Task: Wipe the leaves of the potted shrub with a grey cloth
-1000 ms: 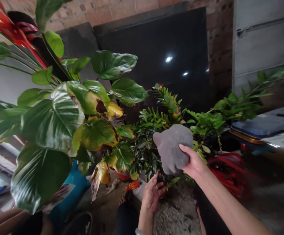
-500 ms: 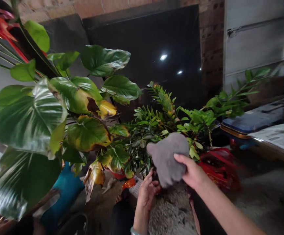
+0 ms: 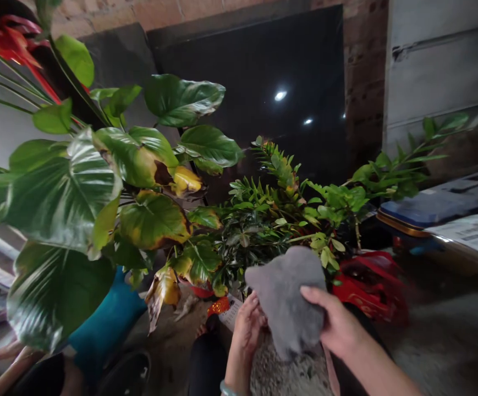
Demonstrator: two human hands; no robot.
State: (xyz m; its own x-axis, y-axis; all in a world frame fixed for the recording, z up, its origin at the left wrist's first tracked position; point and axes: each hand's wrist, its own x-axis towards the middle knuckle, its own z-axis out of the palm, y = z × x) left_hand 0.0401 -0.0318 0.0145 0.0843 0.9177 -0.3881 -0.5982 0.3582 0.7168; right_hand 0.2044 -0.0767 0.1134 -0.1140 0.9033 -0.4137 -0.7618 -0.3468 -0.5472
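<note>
A grey, soft-looking fuzzy cloth piece [image 3: 286,300] with an uneven outline is held up in front of me. My right hand [image 3: 338,322] grips its right side, thumb on the near face and the other fingers hidden behind. My left hand [image 3: 247,324] is at the cloth's left edge, its fingers loosely curled and apart. The cloth covers some of those fingertips, and I cannot tell whether they touch it. A pale bangle [image 3: 227,389] circles the left wrist.
Large-leaved plants [image 3: 57,203] fill the left, and smaller leafy plants [image 3: 263,214] stand ahead. A red bag [image 3: 371,286] lies on the right, below a table with a blue case [image 3: 424,209]. Another person's arm [image 3: 11,363] shows at lower left.
The right hand has brought the grey cloth down and closer to me, and it now overlaps the left hand's fingertips. The view has shifted slightly left.
</note>
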